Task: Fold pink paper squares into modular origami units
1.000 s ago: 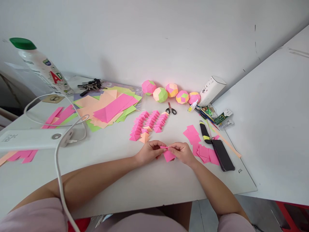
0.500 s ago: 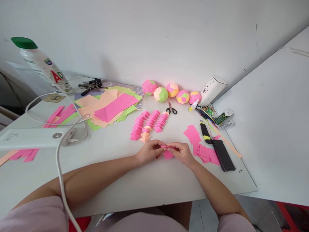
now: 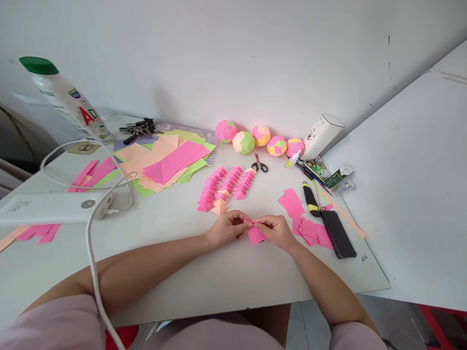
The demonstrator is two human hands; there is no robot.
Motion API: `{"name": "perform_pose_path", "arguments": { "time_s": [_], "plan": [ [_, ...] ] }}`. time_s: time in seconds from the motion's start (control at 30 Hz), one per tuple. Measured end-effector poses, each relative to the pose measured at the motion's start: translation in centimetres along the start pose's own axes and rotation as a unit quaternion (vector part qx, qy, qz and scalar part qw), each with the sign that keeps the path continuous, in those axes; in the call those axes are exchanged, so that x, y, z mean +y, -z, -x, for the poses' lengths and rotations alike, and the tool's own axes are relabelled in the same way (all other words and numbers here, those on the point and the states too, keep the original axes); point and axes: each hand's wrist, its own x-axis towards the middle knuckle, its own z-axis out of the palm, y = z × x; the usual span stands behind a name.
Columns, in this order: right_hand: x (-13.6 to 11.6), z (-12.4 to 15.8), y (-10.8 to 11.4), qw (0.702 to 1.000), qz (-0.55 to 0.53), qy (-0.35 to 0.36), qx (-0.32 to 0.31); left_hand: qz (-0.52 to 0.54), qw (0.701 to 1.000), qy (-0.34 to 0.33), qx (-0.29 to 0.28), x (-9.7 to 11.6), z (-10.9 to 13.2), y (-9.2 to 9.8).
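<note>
Between my two hands is a pink paper piece (image 3: 257, 236), its upper edge folded over. My left hand (image 3: 226, 228) pinches that fold from the left with thumb and fingers. From the right, my right hand (image 3: 276, 230) grips the same edge, thumb toward me. Just beyond my hands lie rows of folded pink paper units (image 3: 229, 180), with a few peach ones (image 3: 219, 207) at the near end. Loose pink paper squares (image 3: 309, 230) are spread to the right of my right hand.
Faceted paper balls (image 3: 243, 142) line the wall behind scissors (image 3: 259, 164). At right lie a black phone (image 3: 338, 234) and a utility knife (image 3: 311, 199). Coloured paper sheets (image 3: 171, 163), a white bottle (image 3: 69, 99) and a power bank (image 3: 54, 206) with its cable (image 3: 90, 248) occupy the left.
The pink paper's lower part shows a little more below my fingers. Both hands keep their pinch in almost the same place.
</note>
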Motion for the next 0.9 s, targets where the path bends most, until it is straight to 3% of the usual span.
{"name": "perform_pose_path", "arguments": {
  "time_s": [0.43,0.77,0.9],
  "plan": [
    [-0.14,-0.12,0.19,1.000,0.013,-0.006,0.003,-0.001,1.000,0.015,-0.005,0.56,0.21,-0.16],
    [0.40,-0.35,0.87,1.000,-0.011,-0.025,0.015,0.078,0.996,-0.003,0.035,0.80,0.07,-0.01],
    [0.46,-0.31,0.65,0.999,-0.019,-0.040,0.009,0.068,0.998,0.000,-0.001,0.63,0.09,-0.05]
  ]
}}
